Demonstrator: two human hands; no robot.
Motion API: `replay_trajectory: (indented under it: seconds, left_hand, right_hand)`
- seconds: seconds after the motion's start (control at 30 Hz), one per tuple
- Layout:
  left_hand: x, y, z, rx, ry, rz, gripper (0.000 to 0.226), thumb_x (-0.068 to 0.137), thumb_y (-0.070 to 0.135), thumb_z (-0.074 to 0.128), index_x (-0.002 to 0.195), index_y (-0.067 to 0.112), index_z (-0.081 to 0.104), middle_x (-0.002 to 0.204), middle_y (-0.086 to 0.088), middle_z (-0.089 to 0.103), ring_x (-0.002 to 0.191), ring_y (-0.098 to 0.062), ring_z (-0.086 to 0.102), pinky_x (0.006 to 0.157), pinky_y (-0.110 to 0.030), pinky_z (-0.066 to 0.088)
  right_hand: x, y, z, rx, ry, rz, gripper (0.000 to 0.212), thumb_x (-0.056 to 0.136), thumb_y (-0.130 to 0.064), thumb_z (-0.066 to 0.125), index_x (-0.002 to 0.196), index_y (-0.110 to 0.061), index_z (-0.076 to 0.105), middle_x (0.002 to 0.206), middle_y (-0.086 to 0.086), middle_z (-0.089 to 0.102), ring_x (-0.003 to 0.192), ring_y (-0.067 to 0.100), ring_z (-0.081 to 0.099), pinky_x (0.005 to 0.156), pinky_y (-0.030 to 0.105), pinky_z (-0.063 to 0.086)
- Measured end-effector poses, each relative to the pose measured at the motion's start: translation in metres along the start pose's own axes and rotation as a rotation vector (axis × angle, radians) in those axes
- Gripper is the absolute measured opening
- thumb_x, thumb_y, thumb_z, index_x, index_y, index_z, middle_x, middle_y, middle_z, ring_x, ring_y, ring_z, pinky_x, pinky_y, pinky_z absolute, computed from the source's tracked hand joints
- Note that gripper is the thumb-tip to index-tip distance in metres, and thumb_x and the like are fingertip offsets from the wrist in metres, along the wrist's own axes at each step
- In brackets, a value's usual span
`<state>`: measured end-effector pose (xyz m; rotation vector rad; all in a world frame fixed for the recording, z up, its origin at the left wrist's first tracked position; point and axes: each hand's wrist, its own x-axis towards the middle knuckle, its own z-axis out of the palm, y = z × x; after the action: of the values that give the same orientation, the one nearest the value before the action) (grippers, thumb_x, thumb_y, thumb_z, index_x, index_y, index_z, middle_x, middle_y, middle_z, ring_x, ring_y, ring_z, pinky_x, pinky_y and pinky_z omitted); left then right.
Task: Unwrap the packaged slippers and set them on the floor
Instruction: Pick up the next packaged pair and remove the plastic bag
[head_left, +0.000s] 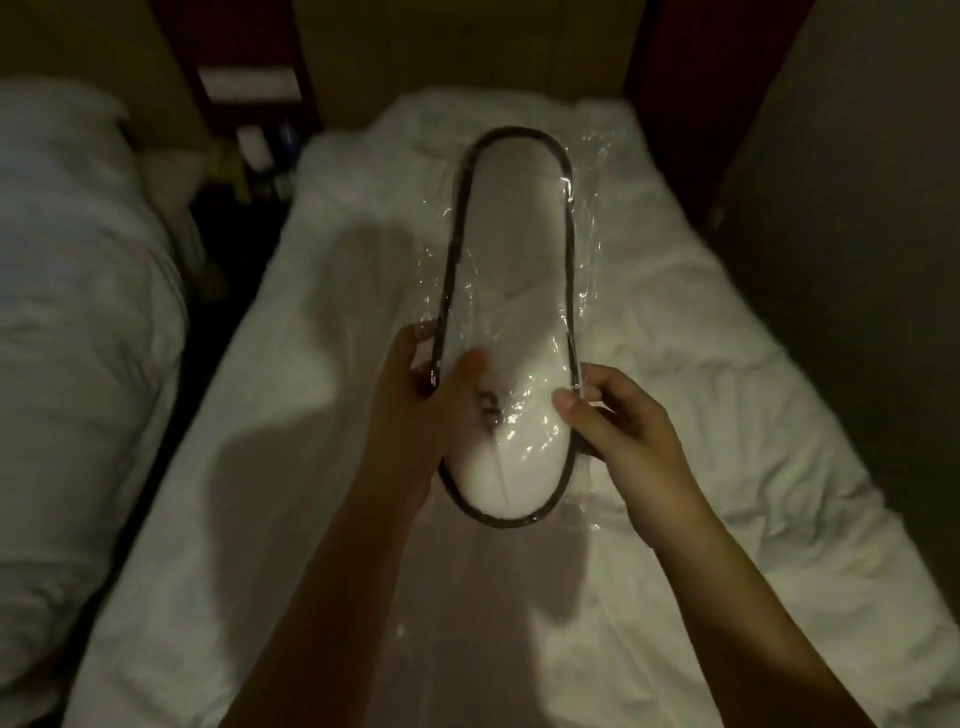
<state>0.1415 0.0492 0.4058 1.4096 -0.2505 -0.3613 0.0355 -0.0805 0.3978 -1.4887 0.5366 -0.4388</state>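
Note:
I hold a pack of white slippers (511, 270) with dark trim, sealed in a clear plastic wrapper (589, 218), above a white bed. The pack points away from me, its near end low in the view. My left hand (423, 400) grips the pack's left edge, thumb on top of the plastic. My right hand (618, 421) pinches the right edge between thumb and fingers. The wrapper's loose clear plastic hangs down below the pack toward me. How many slippers lie inside is hidden.
A bed with a rumpled white duvet (727, 415) lies under my hands. A second white bed (78, 312) stands on the left across a narrow dark gap (228, 249). A dim nightstand with small items (260, 150) sits at the back. A dark wall runs along the right.

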Motion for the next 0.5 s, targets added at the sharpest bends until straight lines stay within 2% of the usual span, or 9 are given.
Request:
replay_trajectory:
  seconds: [0.07,0.1,0.2,0.3,0.4,0.5]
  left_hand:
    - [-0.006,0.065,0.006,0.006,-0.009,0.129,0.029,0.085,0.015,0.066,0.112,0.016,0.056,0.079,0.000,0.074,0.067,-0.014,0.072,0.060,-0.027,0.057]
    - [-0.010,0.095,0.009,0.017,-0.019,0.191,0.029,0.085,0.017,0.067,0.112,0.018,0.057,0.085,0.000,0.075,0.075,-0.015,0.073,0.065,-0.028,0.058]
    - [-0.030,0.173,0.017,0.048,-0.051,0.339,0.035,0.080,0.028,0.072,0.112,0.025,0.058,0.096,-0.003,0.075,0.086,-0.019,0.073,0.076,-0.039,0.058]
    - [-0.056,0.233,0.024,0.116,-0.056,0.491,0.049,0.069,0.044,0.070,0.113,0.026,0.058,0.099,0.000,0.074,0.092,-0.018,0.071,0.080,-0.037,0.056]
    - [-0.078,0.265,0.028,0.094,-0.090,0.564,0.034,0.081,0.022,0.070,0.112,0.022,0.057,0.100,-0.001,0.073,0.092,-0.018,0.071,0.075,-0.029,0.056]
    - [-0.102,0.282,0.028,0.065,-0.103,0.622,0.031,0.084,0.010,0.065,0.112,0.021,0.056,0.104,0.001,0.072,0.093,-0.011,0.071,0.077,-0.025,0.057]
  right_hand:
    - [-0.004,-0.066,-0.004,-0.069,-0.024,-0.132,0.042,0.078,-0.039,0.072,0.114,-0.019,0.064,0.094,0.002,0.068,0.094,0.017,0.068,0.089,0.035,0.056]
    - [-0.007,-0.097,-0.007,-0.092,-0.019,-0.202,0.040,0.082,-0.042,0.067,0.116,-0.021,0.064,0.099,-0.001,0.070,0.095,0.012,0.068,0.088,0.032,0.056]
    - [-0.019,-0.188,-0.020,-0.112,0.109,-0.426,0.025,0.093,-0.032,0.052,0.115,-0.024,0.062,0.106,-0.003,0.067,0.089,0.000,0.065,0.076,0.020,0.056]
    - [-0.039,-0.270,-0.032,-0.070,0.229,-0.646,0.021,0.096,-0.031,0.051,0.113,-0.025,0.062,0.104,-0.004,0.066,0.088,0.003,0.064,0.073,0.023,0.054]
    - [-0.062,-0.333,-0.036,-0.067,0.253,-0.797,0.024,0.095,-0.036,0.050,0.107,-0.022,0.065,0.094,-0.008,0.068,0.089,0.012,0.064,0.076,0.032,0.054]
    - [-0.091,-0.377,-0.034,-0.024,0.250,-0.900,0.028,0.093,-0.042,0.049,0.093,-0.020,0.066,0.080,-0.005,0.065,0.075,0.017,0.060,0.068,0.036,0.051]
